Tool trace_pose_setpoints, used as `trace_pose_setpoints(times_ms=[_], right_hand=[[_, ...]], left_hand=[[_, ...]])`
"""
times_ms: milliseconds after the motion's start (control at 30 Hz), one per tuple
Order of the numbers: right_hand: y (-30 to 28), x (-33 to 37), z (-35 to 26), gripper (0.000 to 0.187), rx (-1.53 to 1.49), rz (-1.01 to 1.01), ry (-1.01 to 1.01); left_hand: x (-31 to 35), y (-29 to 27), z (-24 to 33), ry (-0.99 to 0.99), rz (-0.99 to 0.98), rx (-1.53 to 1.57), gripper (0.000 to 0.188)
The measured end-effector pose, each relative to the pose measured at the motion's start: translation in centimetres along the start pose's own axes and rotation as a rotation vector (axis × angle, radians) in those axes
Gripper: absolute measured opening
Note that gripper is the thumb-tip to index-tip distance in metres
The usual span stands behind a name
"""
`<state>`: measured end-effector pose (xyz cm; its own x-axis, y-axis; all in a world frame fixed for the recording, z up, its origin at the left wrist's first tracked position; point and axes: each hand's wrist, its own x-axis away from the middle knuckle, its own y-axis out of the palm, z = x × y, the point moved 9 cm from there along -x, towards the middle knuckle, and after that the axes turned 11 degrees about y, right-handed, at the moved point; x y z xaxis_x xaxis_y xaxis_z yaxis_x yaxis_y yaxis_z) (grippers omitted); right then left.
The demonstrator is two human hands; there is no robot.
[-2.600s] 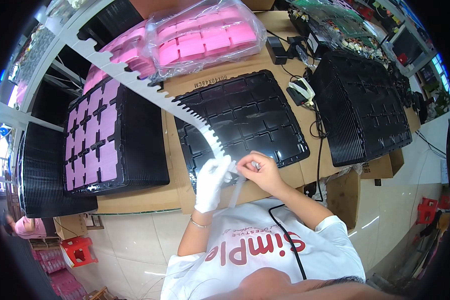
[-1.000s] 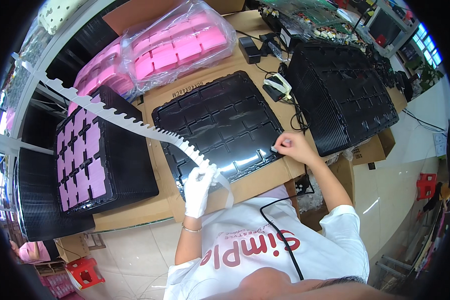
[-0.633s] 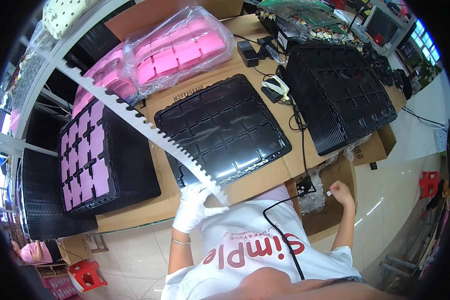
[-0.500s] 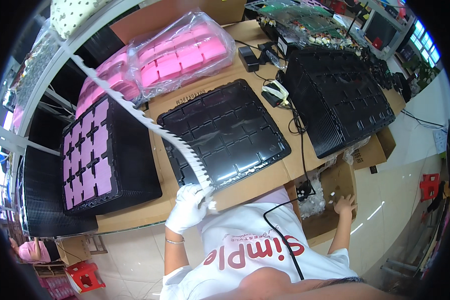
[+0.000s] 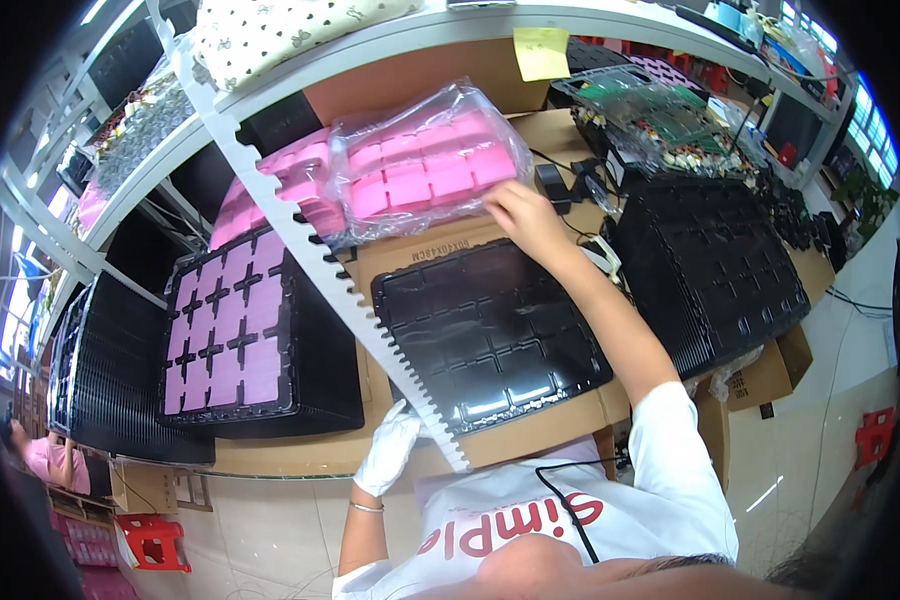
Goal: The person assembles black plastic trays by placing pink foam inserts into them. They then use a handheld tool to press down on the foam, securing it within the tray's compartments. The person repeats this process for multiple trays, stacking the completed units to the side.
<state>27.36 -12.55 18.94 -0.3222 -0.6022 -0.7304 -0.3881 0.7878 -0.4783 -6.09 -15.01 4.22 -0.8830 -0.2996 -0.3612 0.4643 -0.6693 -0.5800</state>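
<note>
The left hand (image 5: 390,450), in a white glove with a bracelet at the wrist, is at the near edge of the table, its fingers bent in around the left edge of a long white notched strip (image 5: 320,270) close to the strip's near end; part of the grip is hidden, but the fingers have hold of it. The strip slants up from there toward the far left, its teeth along the right edge, and crosses in front of the left side of a black tray (image 5: 510,320). This tray lies on flattened cardboard (image 5: 515,452) between 2 stacks. The right hand (image 5: 525,215) is bare and stretched out beyond the tray, just by the near right corner of a clear plastic bag (image 5: 432,170) of pink pieces; its fingers are drawn in loosely together, and I cannot tell whether anything is between them or whether they touch the bag. On the left is a stack of black trays (image 5: 320,365) with pink pieces (image 5: 260,375) in the compartments of its top tray, and on the right another black stack (image 5: 710,275). Circuit boards (image 5: 660,108) lie at the far right, and a yellow note (image 5: 541,53) hangs from the far shelf (image 5: 420,35).
</note>
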Motion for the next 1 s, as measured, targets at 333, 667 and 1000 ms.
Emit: trace_pose_setpoints(times_ms=[333,667,1000], right_hand=[[13.2,-9.4,10.6,0.018,0.306,-0.625,0.172],[10.3,-14.1,13.6,0.02,-0.056,-0.159,0.331],[-0.5,-3.1,0.3,0.034,0.122,0.134,-0.009]], left_hand=[[-3.1,-2.7,-1.4,-0.336,0.25,-0.079,0.029],[-17.9,-4.3,-0.4,0.172,0.409,-0.323,0.037],[-21.4,-4.7,-11.4,-0.231,0.876,1.757,0.123]])
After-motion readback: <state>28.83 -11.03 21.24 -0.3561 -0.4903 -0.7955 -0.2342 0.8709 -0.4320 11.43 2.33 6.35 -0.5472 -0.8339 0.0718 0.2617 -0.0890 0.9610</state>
